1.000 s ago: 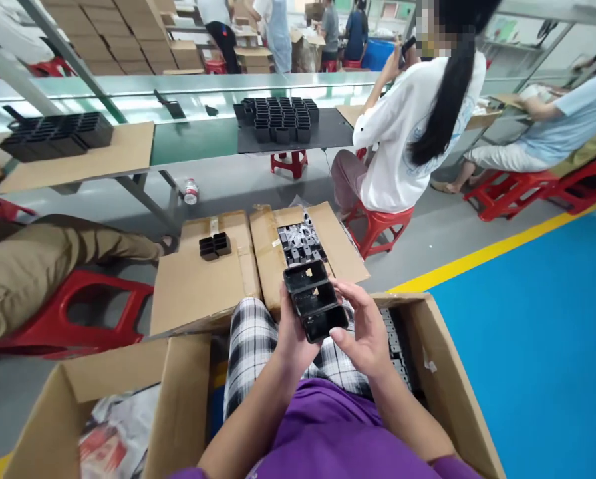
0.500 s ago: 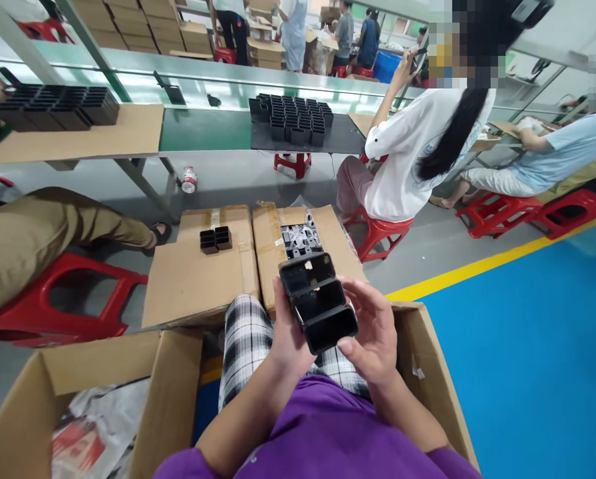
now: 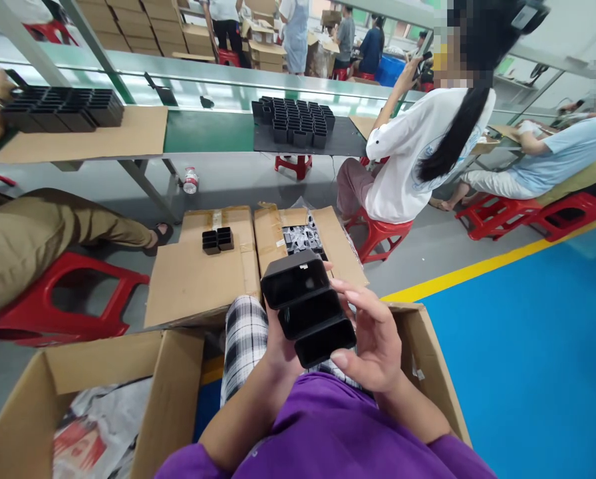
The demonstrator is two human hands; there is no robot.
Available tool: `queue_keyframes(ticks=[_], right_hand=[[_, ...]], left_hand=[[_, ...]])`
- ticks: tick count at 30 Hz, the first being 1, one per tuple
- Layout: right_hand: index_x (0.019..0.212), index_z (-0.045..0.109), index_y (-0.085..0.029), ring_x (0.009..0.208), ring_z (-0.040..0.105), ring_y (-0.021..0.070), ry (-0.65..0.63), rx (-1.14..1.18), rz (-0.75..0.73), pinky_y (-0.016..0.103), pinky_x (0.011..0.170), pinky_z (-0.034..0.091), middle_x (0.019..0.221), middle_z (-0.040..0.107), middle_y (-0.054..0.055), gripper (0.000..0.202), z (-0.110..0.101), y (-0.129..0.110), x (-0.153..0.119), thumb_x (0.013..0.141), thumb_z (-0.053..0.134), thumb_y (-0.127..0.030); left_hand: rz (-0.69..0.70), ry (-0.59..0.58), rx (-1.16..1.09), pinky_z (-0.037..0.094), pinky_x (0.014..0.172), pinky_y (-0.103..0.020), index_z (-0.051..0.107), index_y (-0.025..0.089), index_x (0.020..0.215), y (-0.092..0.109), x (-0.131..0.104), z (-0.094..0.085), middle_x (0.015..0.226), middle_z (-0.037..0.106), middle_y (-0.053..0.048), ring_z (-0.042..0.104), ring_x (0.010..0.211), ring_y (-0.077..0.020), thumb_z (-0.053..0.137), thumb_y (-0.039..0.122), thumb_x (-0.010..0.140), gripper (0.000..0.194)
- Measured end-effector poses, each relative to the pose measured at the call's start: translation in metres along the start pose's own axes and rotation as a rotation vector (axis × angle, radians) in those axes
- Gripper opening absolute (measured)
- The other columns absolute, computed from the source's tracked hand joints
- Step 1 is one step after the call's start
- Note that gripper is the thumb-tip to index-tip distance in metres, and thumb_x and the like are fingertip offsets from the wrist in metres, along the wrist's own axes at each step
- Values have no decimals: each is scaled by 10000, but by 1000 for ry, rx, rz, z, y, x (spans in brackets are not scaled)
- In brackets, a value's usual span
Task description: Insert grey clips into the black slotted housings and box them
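Note:
Three joined black open compartments form a black holder [image 3: 310, 309], held over my lap with the openings facing me. My left hand [image 3: 282, 342] grips it from the left and underneath. At its right side is my right hand [image 3: 372, 332], thumb on the lower corner and fingers curled along the edge. Beyond it, an opened carton [image 3: 340, 239] holds small dark parts [image 3: 302, 238] in clear plastic. Small black holders [image 3: 218, 240] stand on the closed carton [image 3: 198, 279] to the left.
Black holders [image 3: 298, 120] fill a board on the bench; more [image 3: 63, 110] stand at the left. A person in white [image 3: 428, 146] sits at the right, another's leg [image 3: 68, 226] at the left. Open cartons [image 3: 178, 386] flank my legs, one holding plastic bags [image 3: 103, 426].
The black holder has tilted and come closer, so its compartments look larger and darker inside. Both hands still hold it. The far-left person's hand has moved onto the holders there.

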State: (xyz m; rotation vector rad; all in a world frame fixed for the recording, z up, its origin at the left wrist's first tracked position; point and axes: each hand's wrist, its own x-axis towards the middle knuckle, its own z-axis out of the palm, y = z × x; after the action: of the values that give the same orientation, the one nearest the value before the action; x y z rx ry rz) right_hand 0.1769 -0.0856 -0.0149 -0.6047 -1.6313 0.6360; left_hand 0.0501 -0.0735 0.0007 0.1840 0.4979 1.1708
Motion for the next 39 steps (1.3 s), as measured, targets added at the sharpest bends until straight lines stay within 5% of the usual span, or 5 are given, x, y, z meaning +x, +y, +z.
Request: queue_keyframes(ticks=[14, 21, 26, 31, 39], right_hand=[[1477, 401, -308, 1314, 549, 286, 18, 16, 100, 471, 1033, 541, 1453, 552, 82, 691, -1, 10, 0, 866, 709, -402], [1438, 454, -294, 1336, 531, 296, -20, 17, 172, 510, 1093, 490, 1423, 567, 90, 590, -6, 14, 5, 897, 661, -408], [1398, 518, -308, 1356, 504, 285, -79, -68, 152, 522, 1120, 461, 1439, 548, 72, 517, -11, 13, 15, 899, 650, -273], [1423, 495, -292, 1322, 518, 280, -212, -328, -16, 529, 1126, 437, 1417, 564, 85, 557, -20, 4, 38, 897, 622, -162], [1450, 468, -235, 1216, 512, 288, -572, -597, -185, 498, 1034, 492, 1299, 638, 100, 543, -25, 11, 69, 939, 629, -326]], left_hand=[[8, -68, 16, 573, 836, -421, 723, 169, 1121, 2, 7, 3, 962, 762, -118, 697, 988, -314, 522, 688, 865, 613], [26, 11, -46, 553, 884, -393, 726, 182, 1050, 5, 9, 5, 929, 771, -79, 697, 994, -287, 609, 603, 864, 475], [67, 154, -72, 549, 946, -387, 730, 174, 994, 7, 13, 5, 910, 775, -74, 708, 1033, -257, 460, 626, 945, 529], [106, 204, -57, 501, 1050, -392, 725, 161, 1034, 7, 16, -3, 1039, 775, -80, 682, 1144, -239, 340, 616, 990, 598], [181, 310, 135, 451, 1117, -384, 643, 147, 1277, 7, 21, -17, 1183, 745, -107, 629, 1243, -237, 314, 594, 1003, 619]])
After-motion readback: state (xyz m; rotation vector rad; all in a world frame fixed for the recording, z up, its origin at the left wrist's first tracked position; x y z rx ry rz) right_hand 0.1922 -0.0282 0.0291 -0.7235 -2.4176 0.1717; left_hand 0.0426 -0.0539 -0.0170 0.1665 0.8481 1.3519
